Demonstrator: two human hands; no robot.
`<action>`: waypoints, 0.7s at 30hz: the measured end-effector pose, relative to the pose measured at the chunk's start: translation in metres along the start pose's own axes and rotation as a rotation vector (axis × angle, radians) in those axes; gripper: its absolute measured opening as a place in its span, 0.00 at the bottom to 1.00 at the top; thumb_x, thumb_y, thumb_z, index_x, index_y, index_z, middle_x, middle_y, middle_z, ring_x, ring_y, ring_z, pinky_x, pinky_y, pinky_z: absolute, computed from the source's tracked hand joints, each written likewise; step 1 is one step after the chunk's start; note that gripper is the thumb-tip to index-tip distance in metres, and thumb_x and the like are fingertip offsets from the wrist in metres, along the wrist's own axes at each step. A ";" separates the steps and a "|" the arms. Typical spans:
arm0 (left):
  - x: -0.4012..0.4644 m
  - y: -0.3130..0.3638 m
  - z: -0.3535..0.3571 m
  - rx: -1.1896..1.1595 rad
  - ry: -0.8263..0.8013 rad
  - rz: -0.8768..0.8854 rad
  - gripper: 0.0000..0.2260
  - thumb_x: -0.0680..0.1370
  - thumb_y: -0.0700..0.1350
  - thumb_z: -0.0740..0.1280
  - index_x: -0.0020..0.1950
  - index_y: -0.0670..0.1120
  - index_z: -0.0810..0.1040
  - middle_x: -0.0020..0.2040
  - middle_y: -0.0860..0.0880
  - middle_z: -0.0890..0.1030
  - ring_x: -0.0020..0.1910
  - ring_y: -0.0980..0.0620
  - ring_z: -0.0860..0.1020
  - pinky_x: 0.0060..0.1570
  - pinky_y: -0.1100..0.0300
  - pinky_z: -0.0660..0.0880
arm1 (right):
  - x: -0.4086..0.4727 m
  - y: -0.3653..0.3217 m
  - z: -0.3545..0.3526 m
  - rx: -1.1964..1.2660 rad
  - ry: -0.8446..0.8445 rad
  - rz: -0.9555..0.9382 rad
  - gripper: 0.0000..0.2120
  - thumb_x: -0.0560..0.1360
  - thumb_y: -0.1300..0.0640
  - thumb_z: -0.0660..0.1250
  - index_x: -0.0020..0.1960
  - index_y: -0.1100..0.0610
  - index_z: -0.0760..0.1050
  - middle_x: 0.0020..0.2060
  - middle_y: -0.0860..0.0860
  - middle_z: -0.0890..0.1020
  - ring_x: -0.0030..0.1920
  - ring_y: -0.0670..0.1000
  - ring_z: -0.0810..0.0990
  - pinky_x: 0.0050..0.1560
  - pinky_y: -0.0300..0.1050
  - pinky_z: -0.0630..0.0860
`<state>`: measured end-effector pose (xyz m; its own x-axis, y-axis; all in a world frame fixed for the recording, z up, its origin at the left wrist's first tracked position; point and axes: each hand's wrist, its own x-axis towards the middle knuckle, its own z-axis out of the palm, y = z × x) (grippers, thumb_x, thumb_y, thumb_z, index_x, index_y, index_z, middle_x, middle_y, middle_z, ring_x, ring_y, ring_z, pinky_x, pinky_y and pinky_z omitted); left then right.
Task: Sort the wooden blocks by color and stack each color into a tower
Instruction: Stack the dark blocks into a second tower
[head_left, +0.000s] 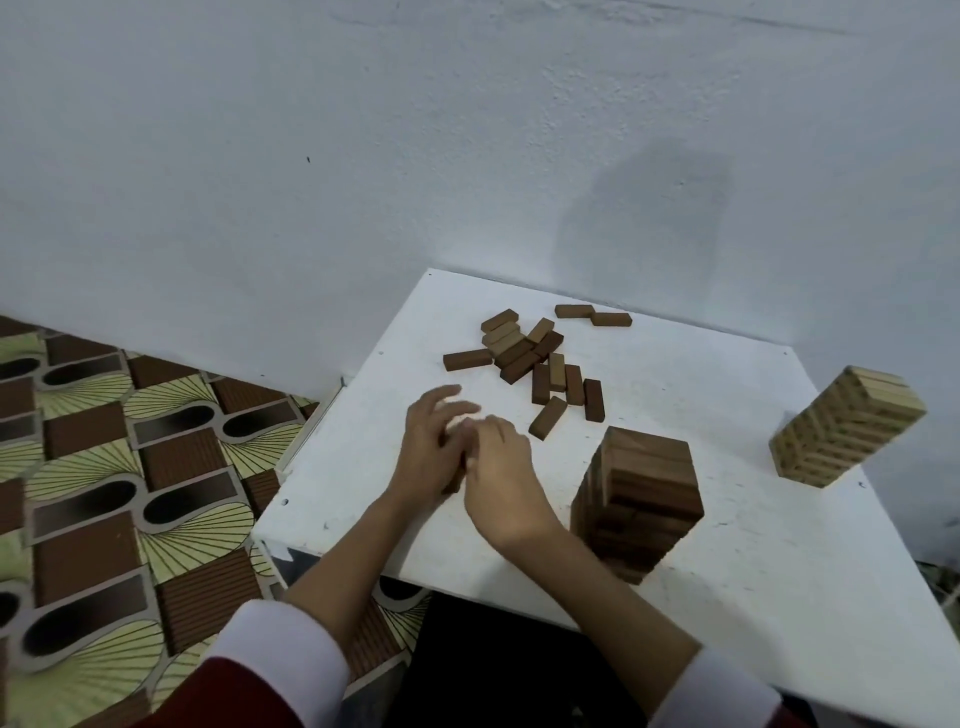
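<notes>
On the white table (675, 545), pushed into the corner against a pale wall (363, 156), no lettering or maker's mark can be read on anything — the wood is plain. Toward the far side lies a loose scatter of blocks (540, 364), mostly dark brown with a few lighter tan ones mixed in, lying flat at all angles and overlapping in the middle; two dark ones sit end to end a little apart at the back. Near the front edge stands the dark tower (639, 499), its layers crossed and its grain showing on top. Well to the right, near the table's edge, stands the light tower (847, 426), pale striped wood, neatly squared. The person's two hands meet just left of the dark tower, close above the tabletop. The left hand (431, 452) has its fingers curved, and a dark block (457, 475) shows as a sliver between the palms; the right hand (501, 478) is curled against it from the other side — both seem to grip that block, though the blur hides the fingers. White cuffs (280, 660) with red sleeves frame the forearms, and a patterned floor mat (104, 467) of brown and yellow-green lies to the left.
</notes>
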<state>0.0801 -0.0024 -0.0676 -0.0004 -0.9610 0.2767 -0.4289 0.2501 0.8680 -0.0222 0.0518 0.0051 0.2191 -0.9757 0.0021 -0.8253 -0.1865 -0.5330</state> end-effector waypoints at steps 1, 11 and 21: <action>0.001 0.002 -0.003 -0.053 0.049 -0.027 0.10 0.79 0.37 0.62 0.55 0.46 0.79 0.62 0.53 0.72 0.64 0.56 0.65 0.56 0.80 0.59 | 0.001 0.007 0.008 0.035 0.037 0.030 0.21 0.75 0.69 0.55 0.68 0.60 0.63 0.66 0.55 0.65 0.67 0.54 0.62 0.66 0.43 0.61; -0.004 -0.008 -0.038 -0.129 -0.266 -0.327 0.33 0.68 0.38 0.70 0.70 0.55 0.63 0.62 0.48 0.64 0.56 0.55 0.70 0.51 0.64 0.75 | 0.014 0.045 0.037 0.358 0.042 0.122 0.27 0.75 0.67 0.60 0.72 0.56 0.58 0.69 0.51 0.63 0.68 0.52 0.64 0.69 0.50 0.64; 0.005 -0.014 -0.046 0.173 -0.517 -0.100 0.46 0.65 0.45 0.79 0.75 0.53 0.55 0.65 0.56 0.66 0.62 0.57 0.63 0.54 0.76 0.62 | 0.014 0.052 0.043 0.363 -0.030 0.084 0.44 0.69 0.58 0.73 0.76 0.53 0.49 0.73 0.50 0.54 0.68 0.58 0.61 0.67 0.53 0.65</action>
<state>0.1276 -0.0050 -0.0596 -0.3768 -0.9228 -0.0802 -0.5918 0.1733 0.7872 -0.0395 0.0333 -0.0588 0.1786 -0.9810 -0.0764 -0.6036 -0.0479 -0.7958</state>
